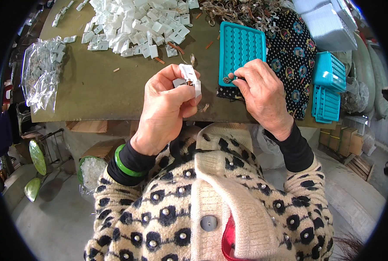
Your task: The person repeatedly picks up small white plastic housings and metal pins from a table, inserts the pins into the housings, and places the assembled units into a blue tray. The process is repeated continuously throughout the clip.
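My left hand (165, 102) is closed around a small white plastic piece (188, 71) with a slot in it, held above the table's near edge. Bits of brown and more white plastic show between its fingers. To the right, my right hand (263, 93) pinches something small and dark at its fingertips, too small to name. Those fingertips are over the near end of a teal tray (222, 43) with rows of round hollows. Close to them, a small round metallic bit (227, 80) shows at the tray's corner.
A heap of white plastic pieces (137, 26) covers the far left of the green table (98, 95). Tangled metallic strips (242, 11) lie behind the tray. Patterned black cloth (290, 56) extends under it. Stacked teal trays (329, 71) stand at right, a clear bag (41, 74) at left.
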Tool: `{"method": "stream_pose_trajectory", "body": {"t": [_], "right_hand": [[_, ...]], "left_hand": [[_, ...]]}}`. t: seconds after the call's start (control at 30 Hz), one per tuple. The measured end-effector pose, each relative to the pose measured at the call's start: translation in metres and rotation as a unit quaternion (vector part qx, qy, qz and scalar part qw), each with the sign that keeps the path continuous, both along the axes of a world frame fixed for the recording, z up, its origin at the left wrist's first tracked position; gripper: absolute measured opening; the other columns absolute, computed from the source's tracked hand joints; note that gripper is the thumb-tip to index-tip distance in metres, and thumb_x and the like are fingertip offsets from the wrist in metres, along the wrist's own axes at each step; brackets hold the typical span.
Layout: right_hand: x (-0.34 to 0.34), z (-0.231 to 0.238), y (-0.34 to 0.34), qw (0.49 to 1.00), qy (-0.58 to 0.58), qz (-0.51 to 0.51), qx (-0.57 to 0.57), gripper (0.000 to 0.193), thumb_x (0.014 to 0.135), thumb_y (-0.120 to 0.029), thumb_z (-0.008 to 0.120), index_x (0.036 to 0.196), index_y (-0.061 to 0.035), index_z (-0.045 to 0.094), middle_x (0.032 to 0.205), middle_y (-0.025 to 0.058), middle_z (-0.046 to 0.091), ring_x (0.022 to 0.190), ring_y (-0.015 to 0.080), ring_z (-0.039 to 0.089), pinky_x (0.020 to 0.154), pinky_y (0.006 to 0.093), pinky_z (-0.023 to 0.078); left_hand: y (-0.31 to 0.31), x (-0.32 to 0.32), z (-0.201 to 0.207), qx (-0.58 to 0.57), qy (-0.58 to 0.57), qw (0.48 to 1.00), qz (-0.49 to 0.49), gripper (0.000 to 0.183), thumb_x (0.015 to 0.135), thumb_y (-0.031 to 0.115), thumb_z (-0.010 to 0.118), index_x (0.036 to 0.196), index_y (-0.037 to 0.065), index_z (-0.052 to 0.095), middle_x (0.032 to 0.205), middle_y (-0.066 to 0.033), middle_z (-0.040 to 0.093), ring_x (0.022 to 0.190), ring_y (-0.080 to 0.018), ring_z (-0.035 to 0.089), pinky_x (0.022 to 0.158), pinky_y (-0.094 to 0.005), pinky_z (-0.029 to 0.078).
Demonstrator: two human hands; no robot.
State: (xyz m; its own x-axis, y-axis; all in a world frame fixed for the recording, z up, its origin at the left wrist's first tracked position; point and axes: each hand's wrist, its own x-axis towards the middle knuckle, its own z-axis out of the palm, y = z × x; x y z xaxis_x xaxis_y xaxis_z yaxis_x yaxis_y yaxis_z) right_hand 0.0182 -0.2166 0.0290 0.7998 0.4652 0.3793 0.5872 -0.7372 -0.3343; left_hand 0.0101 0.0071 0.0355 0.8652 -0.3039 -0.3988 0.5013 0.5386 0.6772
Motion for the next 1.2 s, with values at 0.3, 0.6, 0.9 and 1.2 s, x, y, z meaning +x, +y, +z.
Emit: {"method": "stream_pose_trajectory", "body": {"t": [0.3, 0.6, 0.9, 1.2], "right_hand": [[0.007, 0.005, -0.007, 0.999, 0.026, 0.010, -0.026, 0.022, 0.077, -0.005, 0.074, 0.087, -0.0032, 0.054, 0.085, 0.0077, 0.052, 0.079, 0.0241, 0.057, 0.066, 0.0341, 0.049], [0.009, 0.006, -0.012, 0.999, 0.004, 0.028, -0.043, 0.021, 0.078, -0.004, 0.073, 0.089, -0.0025, 0.054, 0.085, 0.0087, 0.052, 0.078, 0.0249, 0.057, 0.066, 0.0354, 0.050], [0.011, 0.003, -0.010, 0.997, -0.038, -0.001, -0.063, 0.014, 0.082, -0.001, 0.067, 0.091, -0.0022, 0.056, 0.084, 0.0082, 0.052, 0.077, 0.0257, 0.057, 0.070, 0.0353, 0.051], [0.011, 0.011, -0.016, 0.996, 0.011, 0.049, -0.071, 0.016, 0.082, 0.005, 0.064, 0.097, 0.0004, 0.059, 0.088, 0.0099, 0.055, 0.079, 0.0258, 0.060, 0.068, 0.0342, 0.052]], "left_hand": [[-0.001, -0.002, -0.003, 0.017, 0.002, 1.000, 0.016, 0.020, 0.085, -0.001, 0.065, 0.104, -0.001, 0.062, 0.088, -0.0082, 0.066, 0.065, -0.0143, 0.061, 0.055, -0.0258, 0.050], [0.004, -0.005, -0.006, -0.011, -0.007, 1.000, -0.005, 0.020, 0.086, -0.003, 0.066, 0.106, -0.002, 0.063, 0.102, -0.0150, 0.070, 0.080, -0.0210, 0.071, 0.069, -0.0315, 0.061], [0.007, -0.007, -0.011, -0.020, -0.012, 1.000, 0.006, 0.024, 0.087, -0.005, 0.065, 0.111, -0.004, 0.062, 0.096, -0.0140, 0.069, 0.079, -0.0244, 0.072, 0.070, -0.0330, 0.062], [0.004, -0.008, -0.013, -0.037, -0.025, 0.999, 0.014, 0.031, 0.087, -0.006, 0.065, 0.118, -0.006, 0.060, 0.100, -0.0149, 0.068, 0.083, -0.0260, 0.072, 0.071, -0.0320, 0.062]]}}
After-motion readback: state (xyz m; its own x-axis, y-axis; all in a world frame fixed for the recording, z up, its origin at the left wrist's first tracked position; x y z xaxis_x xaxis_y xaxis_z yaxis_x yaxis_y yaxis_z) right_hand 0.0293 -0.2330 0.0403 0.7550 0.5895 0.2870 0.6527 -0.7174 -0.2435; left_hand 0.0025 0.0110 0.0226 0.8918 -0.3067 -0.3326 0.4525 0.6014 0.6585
